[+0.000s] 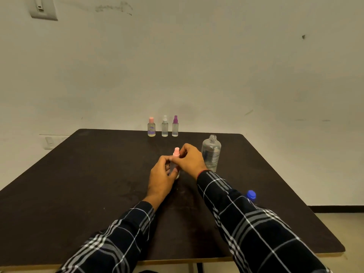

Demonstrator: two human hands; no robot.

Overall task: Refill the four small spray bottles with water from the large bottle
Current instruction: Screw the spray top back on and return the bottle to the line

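A small spray bottle with a pink top (175, 154) stands upright at the middle of the dark table (78, 184). My left hand (161, 177) grips its clear body, which is mostly hidden. My right hand (190, 157) pinches the pink spray top from the right. The large clear bottle (210, 153) stands uncapped just right of my right hand. Its blue cap (251, 195) lies behind my right forearm. Three small bottles stand in a row at the far edge: a pink-capped one (151, 127), a white-topped one (164, 127) and a purple-topped one (175, 126).
The table's far edge meets a pale wall. Its right edge drops to the floor near the blue cap. A wall switch (42, 7) is at the upper left.
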